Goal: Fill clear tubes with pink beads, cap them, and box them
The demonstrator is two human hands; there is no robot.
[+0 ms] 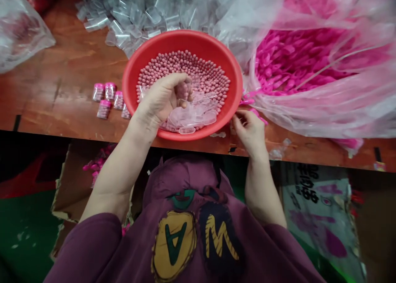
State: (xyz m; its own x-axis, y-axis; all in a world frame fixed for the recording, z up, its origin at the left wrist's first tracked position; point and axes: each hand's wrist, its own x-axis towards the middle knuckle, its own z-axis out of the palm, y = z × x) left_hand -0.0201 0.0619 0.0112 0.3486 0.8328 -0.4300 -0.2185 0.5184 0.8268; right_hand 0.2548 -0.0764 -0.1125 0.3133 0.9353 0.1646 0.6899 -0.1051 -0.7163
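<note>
My left hand is over the red basin, its fingers closed round a small clear plastic container that seems to have pink beads inside. Pink beads fill the back of the basin, and empty clear containers lie in a heap on them at the front. By the basin's right rim, my right hand rests low at the table with curled fingers. Pink plastic pieces lie right behind it. Whatever its fingertips pinch, if anything, is hidden.
Left of the basin stand several filled jars with pink lids. Clear empty containers are piled behind it. A large plastic bag of bright pink pieces lies open at right. Another bag is at far left. The wooden table's front edge runs before me.
</note>
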